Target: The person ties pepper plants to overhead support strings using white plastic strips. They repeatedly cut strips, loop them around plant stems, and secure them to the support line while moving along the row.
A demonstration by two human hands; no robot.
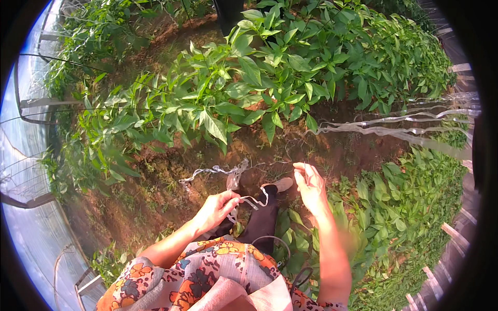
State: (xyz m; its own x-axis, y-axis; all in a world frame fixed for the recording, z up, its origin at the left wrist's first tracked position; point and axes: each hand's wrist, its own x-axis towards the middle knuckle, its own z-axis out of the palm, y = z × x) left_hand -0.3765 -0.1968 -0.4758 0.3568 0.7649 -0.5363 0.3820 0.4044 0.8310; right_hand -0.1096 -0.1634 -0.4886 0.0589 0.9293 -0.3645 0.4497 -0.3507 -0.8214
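My left hand (222, 207) pinches a strand of whitish plastic twine (255, 200) between thumb and fingers, in front of my legs. The strand curls to the right from the fingertips and bends back. More crinkled twine (212, 170) hangs beyond that hand, over one shoe and the soil. My right hand (310, 184) is raised to the right, thumb and fingers bent near each other; whether it holds a thin strand cannot be told. Beyond both hands stands a row of leafy green plants (249, 77).
A bundle of long clear strands (389, 126) stretches across the right. Low green plants (397, 210) grow at the right and beside my legs. Bare soil (144, 198) forms the path. Plastic sheeting (31, 163) on a frame curves along the left. Dark lines cross the upper left.
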